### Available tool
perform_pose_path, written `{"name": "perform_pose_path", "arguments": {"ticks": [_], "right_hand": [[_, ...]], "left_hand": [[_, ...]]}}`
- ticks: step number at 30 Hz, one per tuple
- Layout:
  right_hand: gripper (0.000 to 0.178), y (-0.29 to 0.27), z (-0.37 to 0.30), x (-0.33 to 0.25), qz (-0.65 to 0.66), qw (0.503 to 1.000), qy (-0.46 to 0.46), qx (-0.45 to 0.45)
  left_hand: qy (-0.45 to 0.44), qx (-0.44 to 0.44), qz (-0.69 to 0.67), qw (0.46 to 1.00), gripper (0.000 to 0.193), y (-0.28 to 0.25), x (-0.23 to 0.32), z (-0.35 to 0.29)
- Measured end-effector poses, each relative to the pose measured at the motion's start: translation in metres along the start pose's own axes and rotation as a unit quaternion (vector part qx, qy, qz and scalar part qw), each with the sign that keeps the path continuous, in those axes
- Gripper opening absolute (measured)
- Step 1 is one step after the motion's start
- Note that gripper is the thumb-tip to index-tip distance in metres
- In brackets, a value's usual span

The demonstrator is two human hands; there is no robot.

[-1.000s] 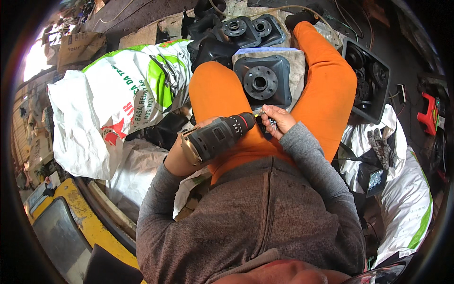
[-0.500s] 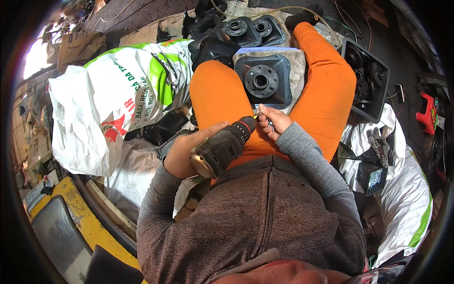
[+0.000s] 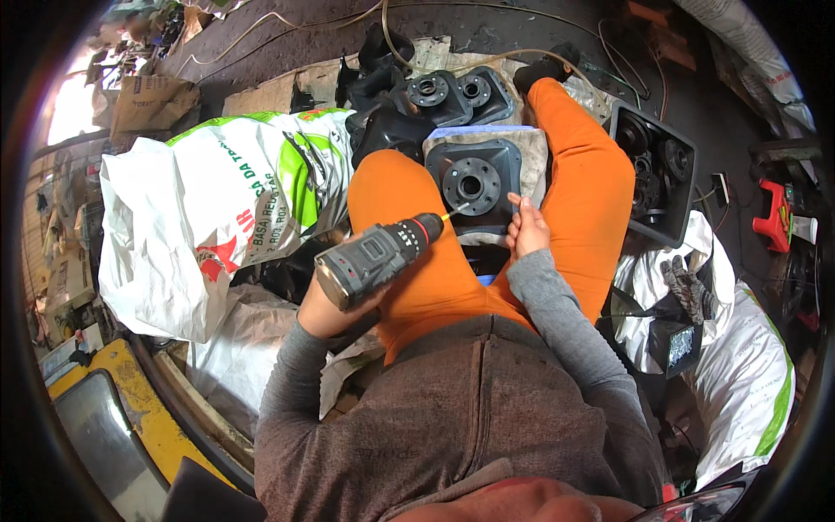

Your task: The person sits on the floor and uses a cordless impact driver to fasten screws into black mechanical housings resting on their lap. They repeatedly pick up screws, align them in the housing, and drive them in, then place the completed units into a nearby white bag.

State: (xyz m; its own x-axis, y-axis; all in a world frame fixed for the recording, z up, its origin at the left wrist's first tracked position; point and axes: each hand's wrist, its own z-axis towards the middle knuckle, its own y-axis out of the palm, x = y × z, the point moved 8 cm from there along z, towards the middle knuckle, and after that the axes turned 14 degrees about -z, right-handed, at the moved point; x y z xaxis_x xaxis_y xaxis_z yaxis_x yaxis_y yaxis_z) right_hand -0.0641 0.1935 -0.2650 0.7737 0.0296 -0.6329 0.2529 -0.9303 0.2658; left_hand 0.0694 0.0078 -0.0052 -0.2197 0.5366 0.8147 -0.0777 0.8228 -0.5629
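Note:
My left hand (image 3: 323, 311) is wrapped round the grip of a dark cordless drill (image 3: 370, 259) with a red ring at its chuck. Its thin bit (image 3: 454, 210) points at the near-left rim of a round black flange (image 3: 454, 186); whether it touches I cannot tell. That flange, with a central opening and a ring of holes, sits on a square black housing (image 3: 503, 162) between my legs. Close to the housing's near right corner is my right hand (image 3: 530, 231), fingers curled in and thumb raised against the forefinger. What it holds, if anything, is hidden.
More flanged black housings (image 3: 427, 90) lie beyond my knees. On the right stands a black crate (image 3: 681, 215) of round parts, near a grey glove (image 3: 685, 287) and a red tool (image 3: 771, 217). A large white sack (image 3: 174, 222) fills the left. A hose (image 3: 522, 54) runs behind.
The drill has swung away from my right hand, its bit now at the flange. My right hand has moved slightly right, beside the housing. The whole view has shifted a little.

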Motion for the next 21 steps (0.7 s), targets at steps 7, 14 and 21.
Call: {"name": "perform_pose_path", "arguments": {"ticks": [7,14,21], "right_hand": [[0.054,0.030,0.055,-0.038,-0.362,0.908,-0.115,0.178],[0.048,0.033,0.055,-0.040,-0.323,0.893,-0.243,0.196],[0.044,0.032,0.051,-0.036,-0.277,0.898,-0.271,0.207]], "left_hand": [[-0.032,0.009,-0.037,0.999,0.051,-0.013,-0.006,0.039],[-0.090,-0.041,-0.039,0.994,0.055,-0.001,-0.019,0.072],[-0.095,-0.088,-0.022,0.991,0.049,0.012,-0.020,0.095]]}}
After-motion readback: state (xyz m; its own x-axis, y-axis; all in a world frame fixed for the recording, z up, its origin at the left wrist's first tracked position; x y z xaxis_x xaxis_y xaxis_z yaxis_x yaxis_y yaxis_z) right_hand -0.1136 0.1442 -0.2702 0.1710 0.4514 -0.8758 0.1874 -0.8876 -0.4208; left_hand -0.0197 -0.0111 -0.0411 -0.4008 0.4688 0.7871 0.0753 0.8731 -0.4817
